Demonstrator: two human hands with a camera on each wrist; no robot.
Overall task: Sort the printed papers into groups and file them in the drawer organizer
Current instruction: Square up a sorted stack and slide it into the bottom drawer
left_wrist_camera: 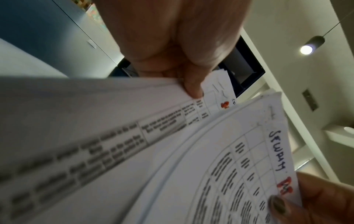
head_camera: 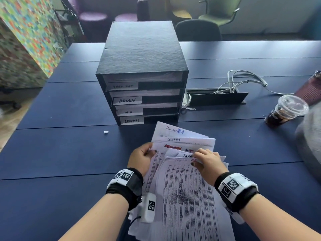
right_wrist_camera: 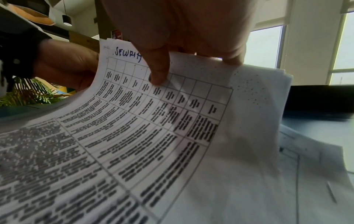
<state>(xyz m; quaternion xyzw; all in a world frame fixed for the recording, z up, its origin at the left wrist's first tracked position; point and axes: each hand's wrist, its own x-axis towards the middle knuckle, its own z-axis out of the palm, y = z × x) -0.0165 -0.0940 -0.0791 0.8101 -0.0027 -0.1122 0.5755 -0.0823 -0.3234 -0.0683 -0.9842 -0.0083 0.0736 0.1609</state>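
Observation:
A fanned stack of printed papers (head_camera: 182, 188) is held over the near edge of the dark blue table (head_camera: 69, 145). Several sheets carry handwritten headings such as SECURITY and TASK. My left hand (head_camera: 144, 158) grips the stack's left edge, thumb on top (left_wrist_camera: 191, 87). My right hand (head_camera: 206, 162) pinches the top corner of the front sheet (right_wrist_camera: 153, 121), headed SECURITY, thumb on its face (right_wrist_camera: 159, 71). The black drawer organizer (head_camera: 142, 66) stands behind the papers, its four drawers labelled TASK LIST, ADMIN, H.R and SECURITY, with paper showing in the upper three.
An iced drink in a plastic cup (head_camera: 286, 110) stands at the right, beside a grey rounded object (head_camera: 309, 140). White cables (head_camera: 243, 80) rise from an open cable hatch (head_camera: 217, 98) right of the organizer. A small white scrap (head_camera: 106, 132) lies at left. Chairs (head_camera: 198, 30) stand behind the table.

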